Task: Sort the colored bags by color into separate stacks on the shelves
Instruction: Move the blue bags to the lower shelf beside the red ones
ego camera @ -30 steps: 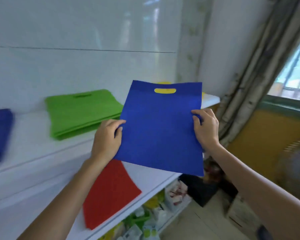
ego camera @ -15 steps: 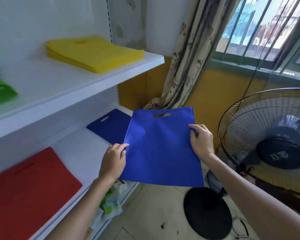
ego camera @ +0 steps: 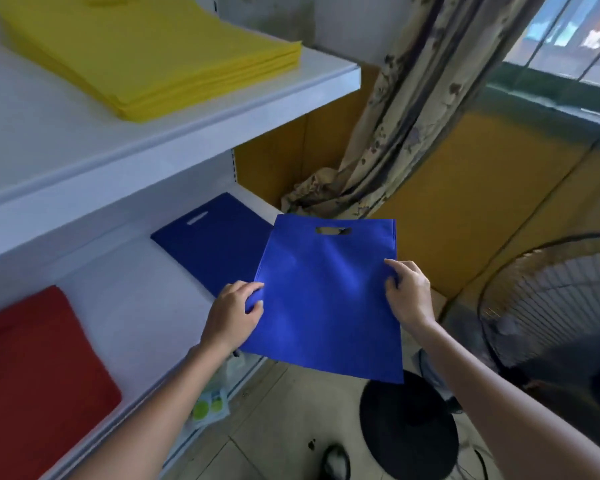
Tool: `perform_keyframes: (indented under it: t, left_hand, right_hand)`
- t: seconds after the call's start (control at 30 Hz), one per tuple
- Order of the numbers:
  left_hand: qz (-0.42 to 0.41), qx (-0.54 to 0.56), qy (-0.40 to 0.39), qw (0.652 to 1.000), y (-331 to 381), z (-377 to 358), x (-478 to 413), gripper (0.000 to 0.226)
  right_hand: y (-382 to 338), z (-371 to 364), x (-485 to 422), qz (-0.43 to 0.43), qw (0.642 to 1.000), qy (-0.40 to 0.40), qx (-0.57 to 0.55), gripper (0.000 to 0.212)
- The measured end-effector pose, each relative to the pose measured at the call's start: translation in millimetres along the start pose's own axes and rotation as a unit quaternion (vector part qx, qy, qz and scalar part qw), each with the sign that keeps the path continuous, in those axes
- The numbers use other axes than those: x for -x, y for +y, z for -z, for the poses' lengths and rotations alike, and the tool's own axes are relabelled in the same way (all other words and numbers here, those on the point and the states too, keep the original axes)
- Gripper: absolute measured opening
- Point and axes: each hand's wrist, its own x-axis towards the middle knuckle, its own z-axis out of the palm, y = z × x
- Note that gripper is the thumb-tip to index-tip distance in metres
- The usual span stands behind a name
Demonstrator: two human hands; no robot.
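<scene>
At a white shelf unit by a curtained window, sorting looks well along. Upper shelf (ego camera: 222, 109) carries a thick yellow stack (ego camera: 146, 53), squared up near its right end. Lower shelf (ego camera: 136, 306) has a red stack (ego camera: 32, 375) at the left and, well apart to the right, a dark blue pile (ego camera: 215, 247) lying flat w/ its handle slot toward the back wall. How many bags are in it can't be told.

One bright blue bag (ego camera: 326, 299) is not yet shelved. It hangs in the air off the lower shelf's front right corner, handle slot away from the person, its left side overlapping the blue pile in view. Whether the two touch isn't clear.

Left grip (ego camera: 234, 315) pinches the bag's left edge and right grip (ego camera: 407, 292) pinches its right edge, both closed on the fabric.

Judged from this: yellow and red look settled and blue is started. Left to do is laying this bag on the blue pile approx. edge to edge. No unsorted heap is in view, so how many bags remain can't be told.
</scene>
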Motion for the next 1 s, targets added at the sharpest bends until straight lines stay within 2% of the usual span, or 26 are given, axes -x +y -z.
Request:
perform_keyframes:
  t: [0.13,0.23,0.33,0.5,0.77,0.9,1.0]
  left_hand:
    - [0.065,0.0,0.036,0.997,-16,-13,-18,0.034]
    - [0.122,-0.01,0.084,0.989,-31,-22,-31,0.021]
    - [0.178,0.0,0.15,0.973,-42,-31,-41,0.014]
    - [0.253,-0.013,0.229,0.94,-57,-45,-61,0.019]
    - [0.299,-0.036,0.224,0.927,-97,-58,-84,0.036]
    - [0.322,-0.056,0.211,0.921,-109,-66,-93,0.045]
    - [0.374,-0.098,0.158,0.909,-115,-71,-96,0.05]
  right_hand:
    - [-2,-38,-59,0.046,0.997,-0.068,-0.004,0.037]
    - [-14,-77,-112,0.112,0.986,-0.126,0.007,0.036]
    - [-36,-119,-160,0.177,0.97,-0.166,0.002,0.035]
    - [-69,-175,-218,0.269,0.936,-0.226,-0.03,0.033]
    - [-88,-260,-251,0.379,0.899,-0.216,-0.019,0.035]
    - [-87,-287,-254,0.414,0.885,-0.206,0.049,0.042]
    - [-82,-298,-255,0.384,0.878,-0.25,0.14,0.046]
